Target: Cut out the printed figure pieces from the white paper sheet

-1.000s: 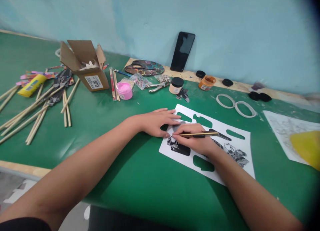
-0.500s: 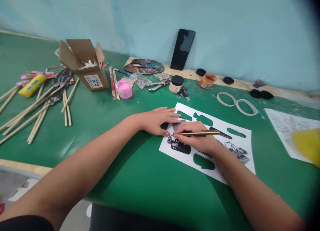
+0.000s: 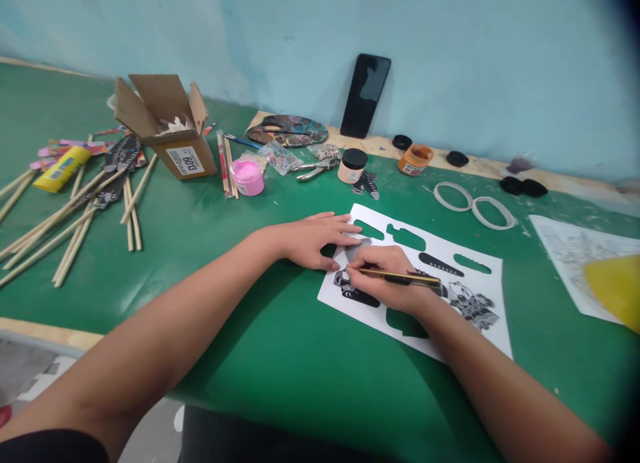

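Note:
A white sheet [image 3: 440, 346] printed with black patterned figures lies on the green table, with several shapes cut out of it so the green shows through. On the sheet's left edge my left hand [image 3: 323, 239] rests flat, fingers spread, holding nothing. Beside its thumb, my right hand [image 3: 383, 276] grips a slim gold-and-black craft knife [image 3: 400, 276] like a pen. The knife points left, low over the paper near a black printed piece [image 3: 360, 296]; its tip is mostly hidden by the fingers.
Behind the sheet stand a black-lidded jar [image 3: 353, 166], pliers [image 3: 317, 169], an open pink paint jar [image 3: 247, 177] and an orange one [image 3: 415, 160]. A phone [image 3: 365, 96] leans on the wall. Left are a cardboard box [image 3: 187, 159] and wooden sticks [image 3: 75, 243]; right, white rings [image 3: 493, 214].
My right hand has shifted slightly and turned, so the knife's rear end sits a little lower and shows more of its side. My left hand stays in place on the sheet.

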A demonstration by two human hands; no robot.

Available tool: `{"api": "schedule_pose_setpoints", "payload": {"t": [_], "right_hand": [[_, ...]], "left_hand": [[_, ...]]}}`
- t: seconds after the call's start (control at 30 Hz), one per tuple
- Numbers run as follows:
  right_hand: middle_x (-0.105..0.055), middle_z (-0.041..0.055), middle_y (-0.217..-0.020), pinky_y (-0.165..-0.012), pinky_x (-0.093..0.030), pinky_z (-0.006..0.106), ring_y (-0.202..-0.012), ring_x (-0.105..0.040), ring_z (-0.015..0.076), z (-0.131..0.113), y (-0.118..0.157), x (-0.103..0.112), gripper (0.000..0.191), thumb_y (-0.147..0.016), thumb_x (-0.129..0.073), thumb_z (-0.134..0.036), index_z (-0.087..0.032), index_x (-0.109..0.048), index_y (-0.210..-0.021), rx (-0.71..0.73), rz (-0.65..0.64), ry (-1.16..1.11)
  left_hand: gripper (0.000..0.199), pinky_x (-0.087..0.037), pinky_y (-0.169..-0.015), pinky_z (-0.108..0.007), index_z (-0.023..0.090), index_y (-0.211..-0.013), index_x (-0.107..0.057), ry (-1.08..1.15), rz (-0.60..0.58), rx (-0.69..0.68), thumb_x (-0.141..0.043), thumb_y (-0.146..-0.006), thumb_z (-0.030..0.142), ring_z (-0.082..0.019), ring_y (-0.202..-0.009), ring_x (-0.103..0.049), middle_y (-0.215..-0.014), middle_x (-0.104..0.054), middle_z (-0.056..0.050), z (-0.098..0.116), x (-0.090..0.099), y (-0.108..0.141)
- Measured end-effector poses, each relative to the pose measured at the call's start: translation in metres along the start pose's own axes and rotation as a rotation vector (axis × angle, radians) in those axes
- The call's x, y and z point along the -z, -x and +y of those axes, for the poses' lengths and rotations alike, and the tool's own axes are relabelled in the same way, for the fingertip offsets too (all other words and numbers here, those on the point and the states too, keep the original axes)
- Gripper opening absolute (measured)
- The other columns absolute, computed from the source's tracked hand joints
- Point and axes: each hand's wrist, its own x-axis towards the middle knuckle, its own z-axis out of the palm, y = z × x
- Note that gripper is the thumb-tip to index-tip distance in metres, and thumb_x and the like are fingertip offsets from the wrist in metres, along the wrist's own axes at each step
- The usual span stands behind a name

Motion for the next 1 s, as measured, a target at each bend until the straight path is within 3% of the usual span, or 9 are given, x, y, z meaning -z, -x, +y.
{"api": "schedule_pose_setpoints", "payload": {"t": [0.4,0.6,0.73,0.83,0.9,1.0], "right_hand": [[-0.061,-0.0031,-0.057,-0.053,-0.035,0.023,-0.055,-0.051,0.0095,-0.001,0.002,-0.001,0.014,-0.075,-0.061,-0.014,-0.017,-0.062,-0.062,0.015,0.0,0.001],[-0.066,0.0001,-0.071,-0.055,-0.042,0.024,-0.059,-0.057,0.0119,0.006,0.006,0.004,0.014,-0.086,-0.062,-0.028,-0.019,-0.062,-0.076,-0.089,0.14,-0.174],[-0.074,0.0056,-0.097,-0.069,-0.052,0.031,-0.081,-0.068,0.0193,0.003,0.011,0.021,0.023,-0.098,-0.048,-0.034,-0.022,-0.062,-0.113,-0.051,0.013,0.048],[-0.071,0.0122,-0.114,-0.08,-0.054,0.041,-0.097,-0.068,0.0273,-0.003,0.02,0.024,0.029,-0.101,-0.04,-0.031,-0.021,-0.061,-0.118,0.038,-0.093,0.315],[-0.068,0.0169,-0.12,-0.084,-0.054,0.046,-0.106,-0.066,0.0325,-0.008,0.027,0.023,0.032,-0.101,-0.041,-0.03,-0.017,-0.06,-0.122,0.062,-0.128,0.435],[-0.068,0.0189,-0.121,-0.083,-0.054,0.047,-0.107,-0.066,0.0349,-0.014,0.036,0.026,0.038,-0.1,-0.042,-0.032,-0.016,-0.056,-0.132,0.048,-0.151,0.478]], "left_hand": [[0.067,-0.007,-0.123,-0.047,0.024,-0.15,-0.037,-0.003,0.013,-0.013,-0.062,-0.089,0.039,-0.024,-0.152,-0.009,-0.162,-0.023,-0.003,-0.001,-0.001,0.0],[0.066,-0.011,-0.122,-0.049,0.023,-0.149,-0.039,-0.008,0.054,-0.046,-0.063,-0.089,0.038,-0.026,-0.151,-0.014,-0.16,-0.028,-0.006,-0.003,-0.002,0.001],[0.061,-0.024,-0.119,-0.047,0.02,-0.141,-0.051,-0.034,0.144,-0.044,-0.069,-0.086,0.038,-0.029,-0.146,-0.028,-0.154,-0.04,-0.011,0.0,-0.001,0.002],[0.048,-0.03,-0.116,-0.046,0.021,-0.135,-0.058,-0.087,0.187,0.006,-0.065,-0.089,0.034,-0.029,-0.142,-0.036,-0.147,-0.049,-0.01,0.004,-0.001,0.001],[0.045,-0.028,-0.117,-0.047,0.023,-0.135,-0.058,-0.104,0.166,0.027,-0.061,-0.091,0.032,-0.029,-0.142,-0.036,-0.149,-0.047,-0.008,0.006,-0.001,0.002],[0.051,-0.017,-0.12,-0.053,0.03,-0.144,-0.048,-0.092,0.075,-0.002,-0.056,-0.094,0.035,-0.03,-0.148,-0.023,-0.159,-0.032,-0.004,0.006,0.0,0.004]]}}
